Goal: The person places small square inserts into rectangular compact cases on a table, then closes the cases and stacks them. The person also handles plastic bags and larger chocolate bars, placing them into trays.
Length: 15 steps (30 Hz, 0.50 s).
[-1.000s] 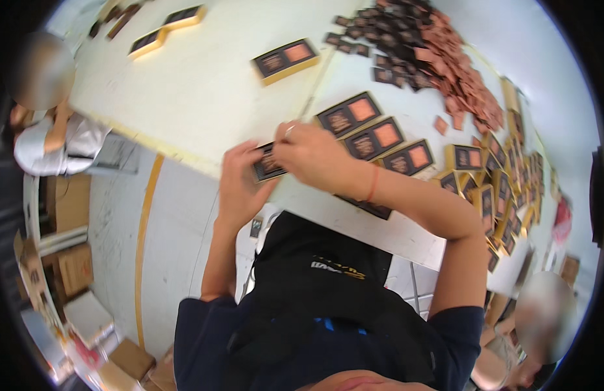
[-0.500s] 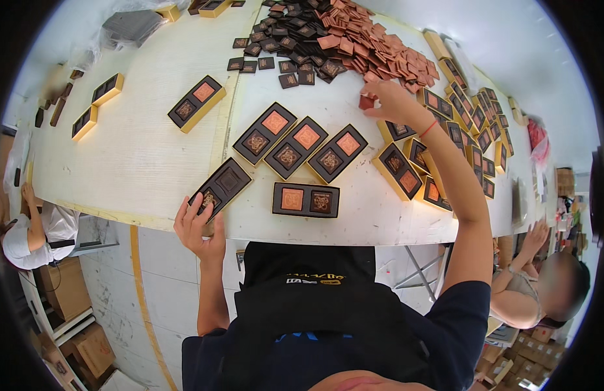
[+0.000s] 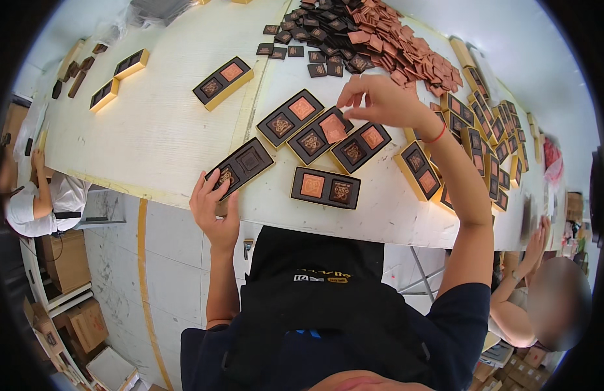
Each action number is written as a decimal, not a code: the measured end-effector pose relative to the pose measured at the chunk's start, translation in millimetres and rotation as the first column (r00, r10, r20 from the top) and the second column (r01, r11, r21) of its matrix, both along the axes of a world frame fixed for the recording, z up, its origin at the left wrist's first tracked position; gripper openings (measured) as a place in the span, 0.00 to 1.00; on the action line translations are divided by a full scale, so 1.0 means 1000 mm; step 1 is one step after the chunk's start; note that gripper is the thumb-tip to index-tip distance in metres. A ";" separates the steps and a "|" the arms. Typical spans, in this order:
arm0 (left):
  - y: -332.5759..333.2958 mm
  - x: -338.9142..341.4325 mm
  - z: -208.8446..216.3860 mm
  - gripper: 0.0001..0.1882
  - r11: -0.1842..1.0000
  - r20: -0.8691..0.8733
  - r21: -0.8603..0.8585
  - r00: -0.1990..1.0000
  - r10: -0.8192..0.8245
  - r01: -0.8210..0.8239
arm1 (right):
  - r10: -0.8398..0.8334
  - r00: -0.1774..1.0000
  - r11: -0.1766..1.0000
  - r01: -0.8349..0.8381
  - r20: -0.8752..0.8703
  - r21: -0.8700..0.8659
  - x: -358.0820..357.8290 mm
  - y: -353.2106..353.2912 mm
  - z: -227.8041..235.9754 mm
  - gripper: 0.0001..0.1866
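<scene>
Resting its fingers over the near-left end of a gold-sided oblong box with a black two-well insert [image 3: 242,163], the left hand [image 3: 215,205] keeps its thumb by the near side; whether it clamps the box, I cannot tell. One dark embossed square [image 3: 225,176] sits in that box's near well, partly under the fingertips, while the far well shows its black floor. Right of this half-filled box lies a filled black-topped box [image 3: 326,188], a copper-coloured and a dark square side by side. Beyond and rightward of the half-filled box, three slanting filled boxes [image 3: 357,148] lie close together. Above the middle one, a thin copper-coloured square [image 3: 332,128] hangs tilted, pinched near its upper corner by the right hand [image 3: 379,101]; the leftmost of the three stands between that square and the half-filled box. Well right of the half-filled box, gold-sided boxes [image 3: 473,140] crowd together. Farthest out beyond it, dark squares [image 3: 318,32] heap against copper-coloured squares [image 3: 406,49] on the white table [image 3: 172,130].
</scene>
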State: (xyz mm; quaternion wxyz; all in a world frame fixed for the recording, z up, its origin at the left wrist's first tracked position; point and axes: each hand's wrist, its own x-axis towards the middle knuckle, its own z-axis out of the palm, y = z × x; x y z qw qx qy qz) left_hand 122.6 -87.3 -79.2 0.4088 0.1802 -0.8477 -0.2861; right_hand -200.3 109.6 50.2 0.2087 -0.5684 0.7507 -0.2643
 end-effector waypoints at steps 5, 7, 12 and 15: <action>0.001 0.000 -0.005 0.12 0.999 -0.013 -0.042 0.999 0.031 -0.031 | 0.083 0.994 0.997 -0.082 -0.068 0.012 0.034 -0.001 -0.010 0.14; 0.000 -0.001 -0.006 0.13 0.998 -0.031 -0.056 0.999 0.028 -0.029 | 0.044 0.988 0.999 -0.041 -0.150 0.017 0.039 0.000 -0.015 0.15; -0.002 -0.002 -0.008 0.12 1.000 -0.082 0.000 0.996 0.025 -0.025 | 0.046 0.984 0.996 -0.059 -0.169 -0.073 0.040 -0.001 -0.017 0.12; -0.002 -0.004 -0.009 0.12 0.999 -0.109 -0.014 0.993 0.042 -0.044 | -0.161 0.856 0.980 0.199 0.492 -0.025 0.050 -0.012 -0.016 0.11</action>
